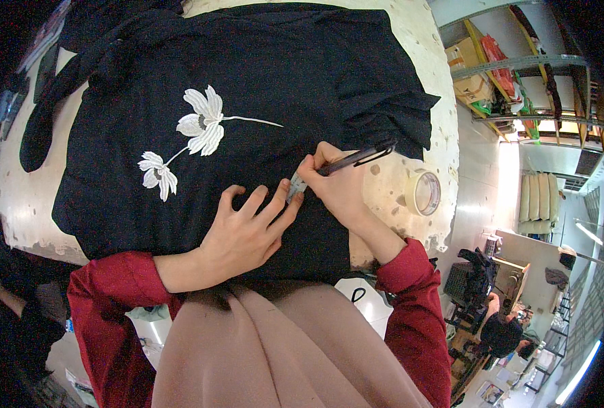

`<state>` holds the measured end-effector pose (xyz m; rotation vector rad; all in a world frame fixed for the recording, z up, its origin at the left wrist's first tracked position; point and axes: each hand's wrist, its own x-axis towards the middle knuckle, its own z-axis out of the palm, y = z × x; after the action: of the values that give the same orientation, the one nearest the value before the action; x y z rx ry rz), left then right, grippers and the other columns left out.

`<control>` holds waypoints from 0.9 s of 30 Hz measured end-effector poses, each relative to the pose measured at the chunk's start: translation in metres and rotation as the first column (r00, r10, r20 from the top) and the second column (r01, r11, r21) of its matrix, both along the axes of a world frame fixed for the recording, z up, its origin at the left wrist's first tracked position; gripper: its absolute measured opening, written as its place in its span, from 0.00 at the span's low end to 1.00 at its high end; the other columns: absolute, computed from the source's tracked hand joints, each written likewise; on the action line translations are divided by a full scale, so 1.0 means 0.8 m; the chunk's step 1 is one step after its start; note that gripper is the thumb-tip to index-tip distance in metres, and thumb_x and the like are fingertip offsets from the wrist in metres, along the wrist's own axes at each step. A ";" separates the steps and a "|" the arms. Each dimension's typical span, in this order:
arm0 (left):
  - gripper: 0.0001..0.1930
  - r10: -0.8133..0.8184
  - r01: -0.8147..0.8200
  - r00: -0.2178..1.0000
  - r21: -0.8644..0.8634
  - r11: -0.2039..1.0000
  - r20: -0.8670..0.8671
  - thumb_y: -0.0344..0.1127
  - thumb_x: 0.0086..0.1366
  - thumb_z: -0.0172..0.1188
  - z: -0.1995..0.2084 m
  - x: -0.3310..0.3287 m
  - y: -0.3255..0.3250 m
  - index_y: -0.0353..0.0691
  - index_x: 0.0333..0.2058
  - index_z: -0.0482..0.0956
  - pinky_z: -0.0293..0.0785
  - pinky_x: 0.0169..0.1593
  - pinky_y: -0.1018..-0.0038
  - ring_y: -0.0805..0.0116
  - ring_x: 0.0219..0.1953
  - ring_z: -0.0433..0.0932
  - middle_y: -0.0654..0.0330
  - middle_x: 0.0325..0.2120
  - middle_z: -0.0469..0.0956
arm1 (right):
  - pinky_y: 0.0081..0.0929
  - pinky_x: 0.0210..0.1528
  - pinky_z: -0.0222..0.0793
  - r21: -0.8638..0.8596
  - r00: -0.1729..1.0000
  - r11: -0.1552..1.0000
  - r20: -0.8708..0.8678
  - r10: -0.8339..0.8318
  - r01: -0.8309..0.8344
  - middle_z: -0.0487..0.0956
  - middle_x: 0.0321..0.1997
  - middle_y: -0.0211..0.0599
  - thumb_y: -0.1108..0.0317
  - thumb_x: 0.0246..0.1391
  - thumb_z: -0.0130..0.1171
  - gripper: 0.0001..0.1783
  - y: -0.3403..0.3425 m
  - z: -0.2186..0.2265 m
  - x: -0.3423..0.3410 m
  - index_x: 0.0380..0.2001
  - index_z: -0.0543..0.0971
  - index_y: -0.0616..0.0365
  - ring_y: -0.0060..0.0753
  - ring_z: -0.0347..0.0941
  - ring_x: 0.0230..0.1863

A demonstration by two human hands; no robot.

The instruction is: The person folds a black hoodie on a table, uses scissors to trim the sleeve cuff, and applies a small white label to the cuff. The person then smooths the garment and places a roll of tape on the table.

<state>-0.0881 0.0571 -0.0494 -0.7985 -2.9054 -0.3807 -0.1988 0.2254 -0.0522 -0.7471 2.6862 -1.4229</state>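
A black fabric garment lies spread over the pale worktable, with folds bunched at its right side. Two white embroidered flowers with thin white stems sit on it, the larger flower above the smaller flower. My right hand grips a dark pen, whose clip end points up to the right. My left hand lies on the cloth with its fingers apart. Its fingertips touch a small pale strip, partly hidden between both hands. The pen's tip is hidden by my right fingers.
A roll of pale tape stands on the table right of my right hand. Metal shelves with boxes and bags rise beyond the table's right edge. Another person is at a bench at the lower right. More dark cloth lies at the upper left.
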 end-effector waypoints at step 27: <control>0.34 0.000 -0.001 1.000 -0.017 1.000 -0.029 0.42 0.54 0.63 0.003 -0.001 0.000 0.45 0.60 0.67 0.62 0.53 0.55 0.61 0.53 0.66 0.54 0.58 0.66 | 0.17 0.16 0.52 -0.028 0.967 0.998 0.248 -0.049 0.058 0.66 0.12 0.23 0.72 0.53 0.62 0.16 0.004 0.001 -0.009 0.16 0.68 0.59 0.09 0.57 0.16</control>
<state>-0.0887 0.0570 -0.0469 -0.7989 -2.8861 -0.3416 -0.2060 0.2287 -0.0513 -0.4652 2.5142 -1.4691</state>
